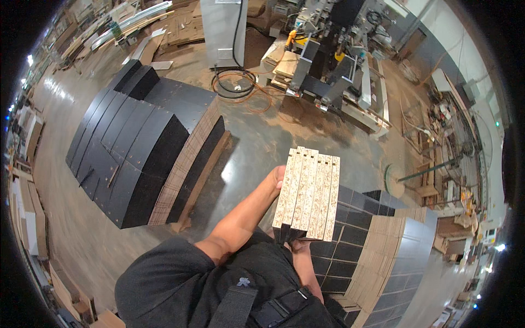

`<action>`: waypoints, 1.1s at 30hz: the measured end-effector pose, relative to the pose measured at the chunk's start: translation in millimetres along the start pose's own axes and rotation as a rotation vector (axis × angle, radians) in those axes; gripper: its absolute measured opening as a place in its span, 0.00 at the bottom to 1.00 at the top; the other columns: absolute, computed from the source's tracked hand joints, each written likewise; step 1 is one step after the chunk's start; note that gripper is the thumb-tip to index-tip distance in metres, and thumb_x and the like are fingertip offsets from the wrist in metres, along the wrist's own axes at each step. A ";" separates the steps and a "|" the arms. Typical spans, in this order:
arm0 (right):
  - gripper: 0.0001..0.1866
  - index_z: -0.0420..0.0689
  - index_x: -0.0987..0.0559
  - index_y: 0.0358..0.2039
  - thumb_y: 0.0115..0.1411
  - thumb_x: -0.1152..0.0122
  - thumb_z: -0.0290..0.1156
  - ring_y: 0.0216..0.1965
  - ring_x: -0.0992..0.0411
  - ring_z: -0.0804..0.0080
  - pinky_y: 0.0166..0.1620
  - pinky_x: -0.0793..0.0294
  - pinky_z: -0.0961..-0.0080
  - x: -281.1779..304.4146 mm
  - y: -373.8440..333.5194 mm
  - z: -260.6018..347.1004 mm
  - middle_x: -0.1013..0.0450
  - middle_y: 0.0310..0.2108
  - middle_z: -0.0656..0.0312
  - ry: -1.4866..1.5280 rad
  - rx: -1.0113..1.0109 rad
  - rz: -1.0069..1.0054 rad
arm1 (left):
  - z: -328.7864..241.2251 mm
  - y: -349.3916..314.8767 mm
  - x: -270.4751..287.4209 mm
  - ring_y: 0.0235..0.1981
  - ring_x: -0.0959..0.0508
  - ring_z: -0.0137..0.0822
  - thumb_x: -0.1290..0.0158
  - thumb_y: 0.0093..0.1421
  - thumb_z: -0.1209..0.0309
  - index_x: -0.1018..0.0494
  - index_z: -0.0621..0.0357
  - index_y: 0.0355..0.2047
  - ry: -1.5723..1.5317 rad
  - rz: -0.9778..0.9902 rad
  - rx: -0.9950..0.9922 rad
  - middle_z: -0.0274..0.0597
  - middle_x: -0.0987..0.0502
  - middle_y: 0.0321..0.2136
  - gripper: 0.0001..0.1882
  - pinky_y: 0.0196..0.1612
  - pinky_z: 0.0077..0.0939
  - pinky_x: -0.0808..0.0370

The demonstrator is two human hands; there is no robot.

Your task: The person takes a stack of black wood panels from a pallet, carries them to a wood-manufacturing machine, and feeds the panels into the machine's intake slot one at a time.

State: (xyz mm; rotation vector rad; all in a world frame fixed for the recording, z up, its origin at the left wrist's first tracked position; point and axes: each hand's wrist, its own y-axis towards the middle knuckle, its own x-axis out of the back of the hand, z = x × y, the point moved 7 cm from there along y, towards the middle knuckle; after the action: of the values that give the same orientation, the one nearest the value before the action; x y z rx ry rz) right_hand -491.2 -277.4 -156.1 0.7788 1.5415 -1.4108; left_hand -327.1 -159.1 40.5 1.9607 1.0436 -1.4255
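A bundle of several particle board strips (307, 191) is in front of my chest, raw speckled edges facing up, with small notches at the far end. My left hand (280, 175) grips its left side near the far end; most of the fingers are hidden behind the boards. At the near end, my right hand (299, 245) holds the bundle from below, largely covered by it. Dark faces of the strips show at the near lower corner. Right beside the bundle stands a stack of black-faced boards (350, 235).
To the left, a large stack of black panels (126, 136) rests on a wooden base (205, 180). Ahead stands a machine (333, 76) near a grey cabinet (223, 33), with coiled hoses (235, 85) on the floor. A cluttered rack (459, 131) lines the right side.
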 end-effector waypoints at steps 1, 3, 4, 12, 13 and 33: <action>0.37 0.36 0.34 0.63 0.61 0.46 0.50 0.55 0.26 0.56 0.59 0.27 0.58 -6.3 12.1 1.8 0.29 0.59 0.51 -0.241 0.078 0.031 | -9.8 4.6 3.6 0.41 0.25 0.39 0.52 0.65 0.55 0.29 0.65 0.51 0.008 -0.006 -0.014 0.47 0.24 0.40 0.25 0.47 0.30 0.28; 0.37 0.36 0.33 0.62 0.60 0.45 0.51 0.54 0.26 0.56 0.58 0.27 0.58 -21.1 30.6 0.9 0.28 0.57 0.51 -0.272 0.031 0.025 | -22.9 12.4 13.6 0.42 0.25 0.38 0.51 0.64 0.56 0.29 0.65 0.51 0.027 -0.020 -0.050 0.47 0.24 0.41 0.25 0.48 0.30 0.28; 0.37 0.36 0.33 0.62 0.60 0.44 0.51 0.53 0.26 0.56 0.57 0.27 0.58 -32.0 41.1 -0.8 0.28 0.57 0.51 -0.281 0.009 0.026 | -29.9 17.8 17.4 0.42 0.25 0.38 0.50 0.64 0.56 0.29 0.65 0.51 0.038 -0.030 -0.061 0.46 0.24 0.41 0.25 0.49 0.30 0.28; 0.38 0.36 0.29 0.58 0.57 0.41 0.54 0.49 0.25 0.56 0.54 0.26 0.59 -115.7 144.7 28.4 0.25 0.52 0.50 -0.375 -0.089 0.152 | -78.9 98.3 36.4 0.45 0.26 0.35 0.46 0.61 0.60 0.29 0.65 0.54 0.147 -0.101 -0.138 0.44 0.24 0.45 0.25 0.52 0.29 0.29; 0.39 0.36 0.29 0.58 0.57 0.41 0.55 0.49 0.25 0.56 0.54 0.26 0.59 -125.0 156.1 37.7 0.25 0.51 0.50 -0.379 -0.097 0.168 | -82.6 114.4 36.7 0.46 0.26 0.35 0.45 0.61 0.60 0.29 0.65 0.54 0.162 -0.109 -0.140 0.44 0.24 0.45 0.25 0.52 0.29 0.30; 0.31 0.33 0.28 0.54 0.50 0.34 0.32 0.49 0.25 0.47 0.55 0.25 0.54 -242.2 386.1 236.4 0.25 0.50 0.48 -0.449 -0.280 0.098 | -221.3 181.9 15.5 0.51 0.23 0.33 0.48 0.66 0.47 0.32 0.63 0.61 0.545 -0.508 -0.199 0.43 0.24 0.52 0.34 0.53 0.28 0.26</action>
State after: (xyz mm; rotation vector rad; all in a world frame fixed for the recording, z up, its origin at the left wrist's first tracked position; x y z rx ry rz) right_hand -2.2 -421.6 -95.4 0.3324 1.2905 -1.1663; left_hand -52.5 -92.8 90.9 2.0676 1.9573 -0.9572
